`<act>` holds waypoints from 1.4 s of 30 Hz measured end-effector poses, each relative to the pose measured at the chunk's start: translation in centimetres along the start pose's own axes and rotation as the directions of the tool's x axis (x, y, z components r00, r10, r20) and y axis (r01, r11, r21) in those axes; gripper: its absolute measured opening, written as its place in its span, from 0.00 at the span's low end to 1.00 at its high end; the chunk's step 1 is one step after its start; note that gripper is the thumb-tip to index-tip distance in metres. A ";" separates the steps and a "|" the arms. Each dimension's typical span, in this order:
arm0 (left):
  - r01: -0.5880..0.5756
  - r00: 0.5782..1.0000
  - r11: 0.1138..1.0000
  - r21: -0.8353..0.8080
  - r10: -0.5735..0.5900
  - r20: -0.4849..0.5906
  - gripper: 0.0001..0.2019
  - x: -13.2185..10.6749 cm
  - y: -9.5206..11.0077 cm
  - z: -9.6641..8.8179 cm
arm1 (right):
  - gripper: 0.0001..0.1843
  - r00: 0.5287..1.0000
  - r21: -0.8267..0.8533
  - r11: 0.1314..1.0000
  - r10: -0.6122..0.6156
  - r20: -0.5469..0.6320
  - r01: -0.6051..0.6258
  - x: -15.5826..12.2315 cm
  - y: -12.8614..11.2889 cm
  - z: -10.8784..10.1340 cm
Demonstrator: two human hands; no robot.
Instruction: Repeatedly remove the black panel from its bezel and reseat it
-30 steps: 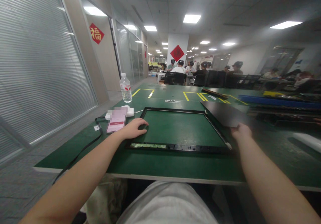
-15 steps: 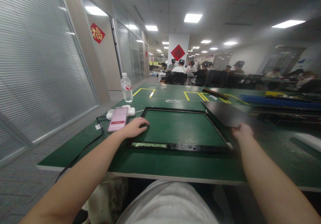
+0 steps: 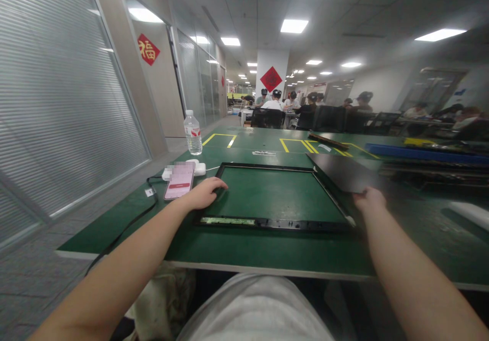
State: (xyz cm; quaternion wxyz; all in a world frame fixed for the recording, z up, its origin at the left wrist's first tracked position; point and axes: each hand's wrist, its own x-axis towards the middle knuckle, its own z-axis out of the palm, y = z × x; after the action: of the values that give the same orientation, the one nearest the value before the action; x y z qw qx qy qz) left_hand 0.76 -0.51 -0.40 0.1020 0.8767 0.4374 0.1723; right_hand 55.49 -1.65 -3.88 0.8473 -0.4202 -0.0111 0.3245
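Observation:
A black rectangular frame point(image 3: 267, 223) lies flat on the green table point(image 3: 244, 252) in front of me. My left hand point(image 3: 204, 193) rests on the frame's left side, fingers curled over the edge. My right hand point(image 3: 369, 200) grips the near edge of a dark flat panel point(image 3: 346, 173), which is lifted and tilted just right of the frame. A green circuit strip point(image 3: 227, 220) shows in the frame's near bar.
A pink phone point(image 3: 179, 181) with a black cable point(image 3: 126, 226) and a white charger point(image 3: 198, 168) lie left of the frame. A water bottle point(image 3: 192, 133) stands further back. Yellow tape marks, dark panels and blue parts lie at the far right. Several people sit beyond.
Almost nothing: the view shifted slightly and both hands stay where they were, the right one still holding the panel.

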 end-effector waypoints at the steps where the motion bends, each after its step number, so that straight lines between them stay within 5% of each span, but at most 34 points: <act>1: 0.000 1.000 1.000 -0.001 0.000 0.000 0.28 0.0 0.0 0.0 | 0.23 1.000 0.002 1.000 0.002 0.002 -0.002 0.0 0.0 0.0; 28: 0.000 0.999 0.996 -0.086 -0.005 -0.048 0.18 0.0 0.2 0.1 | 0.14 0.997 0.015 0.999 -0.050 0.065 0.049 -0.7 -0.2 1.0; 33: 0.011 0.999 0.996 -0.085 -0.015 -0.050 0.18 0.0 0.3 0.1 | 0.11 0.991 0.033 0.995 -0.092 0.093 0.089 -2.5 -0.6 1.9; 42: 0.074 0.982 0.983 -0.167 -0.101 -0.160 0.18 0.1 -0.2 0.3 | 0.10 0.970 0.008 1.000 0.015 0.242 -0.017 -7.4 -1.4 3.6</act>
State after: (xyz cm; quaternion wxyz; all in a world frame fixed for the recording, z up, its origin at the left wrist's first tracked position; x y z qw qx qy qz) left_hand 0.80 -0.28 -0.67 0.1425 0.8280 0.4673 0.2752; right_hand 49.29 -3.87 1.32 0.8390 -0.3736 -0.1092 0.3802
